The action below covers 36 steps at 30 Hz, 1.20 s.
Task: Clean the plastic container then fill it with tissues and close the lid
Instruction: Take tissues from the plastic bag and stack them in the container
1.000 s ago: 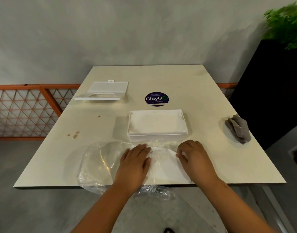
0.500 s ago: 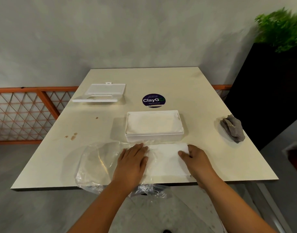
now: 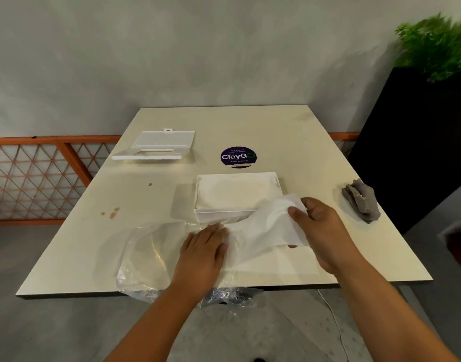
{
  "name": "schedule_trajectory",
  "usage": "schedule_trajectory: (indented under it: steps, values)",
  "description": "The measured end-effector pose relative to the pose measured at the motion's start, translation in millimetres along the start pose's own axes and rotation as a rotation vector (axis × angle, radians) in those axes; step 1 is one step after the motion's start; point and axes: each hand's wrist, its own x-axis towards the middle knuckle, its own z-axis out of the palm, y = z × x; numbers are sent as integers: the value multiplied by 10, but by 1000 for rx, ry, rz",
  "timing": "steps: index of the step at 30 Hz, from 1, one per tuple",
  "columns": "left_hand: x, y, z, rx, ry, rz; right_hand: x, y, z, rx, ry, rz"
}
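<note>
Right hand [image 3: 318, 226] pinching a white tissue sheet [image 3: 270, 231], lifted just in front of the white rectangular plastic container [image 3: 237, 195], which sits tissue-filled at mid-surface. Left hand [image 3: 202, 253], fingers flat, pressing the clear plastic wrapper [image 3: 148, 254] at the beige surface's [image 3: 250, 126] near edge. White lid [image 3: 156, 146] lies apart, far left.

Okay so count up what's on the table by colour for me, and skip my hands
White: 3 – container filled with tissues, lid, tissue gripped by the right hand
Clear: 1 – plastic wrapper under the left hand
Grey: 1 – cloth
Purple: 1 – round sticker
Total: 6
</note>
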Motion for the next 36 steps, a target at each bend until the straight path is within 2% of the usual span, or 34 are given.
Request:
schedule_trajectory:
  steps: [6,9,13,18,20,25,28,31,36]
  values:
    - [29,31,-57,-76,-12,-37,86,-493,-37,-29,-35,-77]
    - [94,130,-195,-232,54,-83,131,-700,-69,-41,-37,-129]
    - [200,404,-511,-552,75,-182,195,-910,-111,-51,-27,-211]
    - [526,531,-701,-1308,-56,-585,334,-1026,-87,7,-30,-231]
    - [650,477,-719,-1386,1,-631,428,-953,-48,20,-27,-208]
    - [952,177,-748,-1211,176,-678,765,-639,60,76,-29,-76]
    - [1050,51,-786,-1017,248,-667,927,-474,137,151,-44,46]
    - [1104,2,-795,-737,266,-597,1081,-319,205,5,-5,56]
    - [1151,-18,-669,-459,159,-467,1211,-110,228,-316,104,-39]
